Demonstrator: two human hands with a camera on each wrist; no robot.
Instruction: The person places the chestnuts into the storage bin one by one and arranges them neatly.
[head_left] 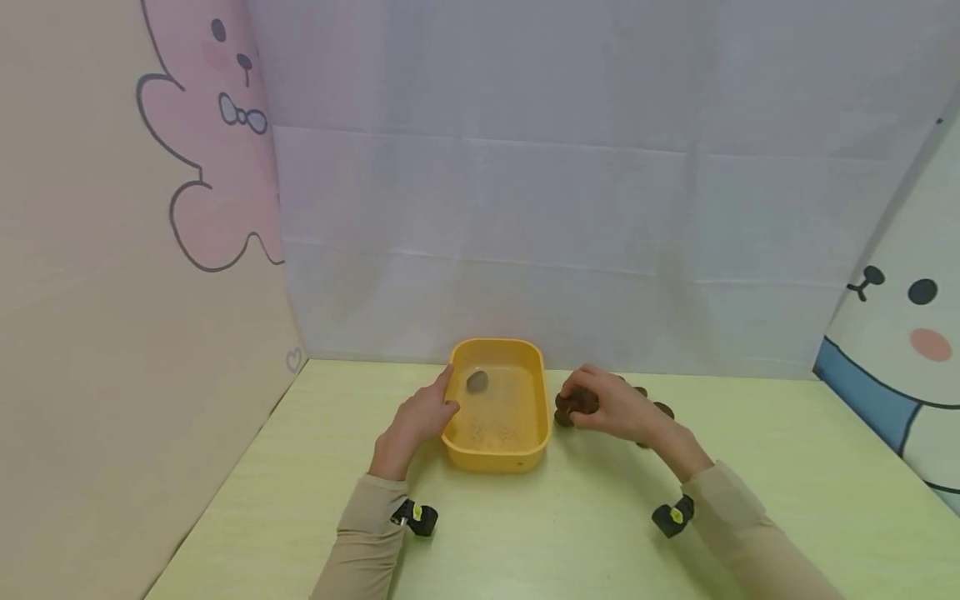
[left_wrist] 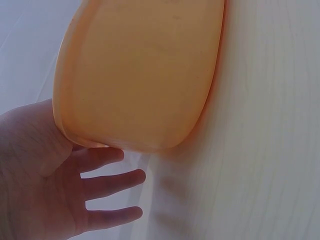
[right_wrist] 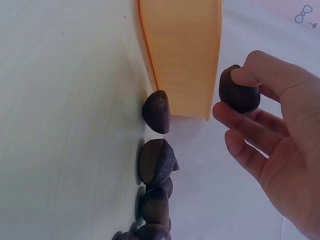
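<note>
The right hand (head_left: pixel 617 408) pinches a nut (right_wrist: pixel 241 98), raised just right of the box (head_left: pixel 495 462); the left hand (head_left: pixel 423 412) grips its left rim, some fingers spread. Better to keep both holds steady.

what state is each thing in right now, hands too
yellow tub: upright, uncovered, one piece inside
grey-brown piece: lying in the tub
held nut: pinched, off the table
loose nuts: clustered beside the tub
left hand: holding the tub's side
right hand: pinching one nut
</note>
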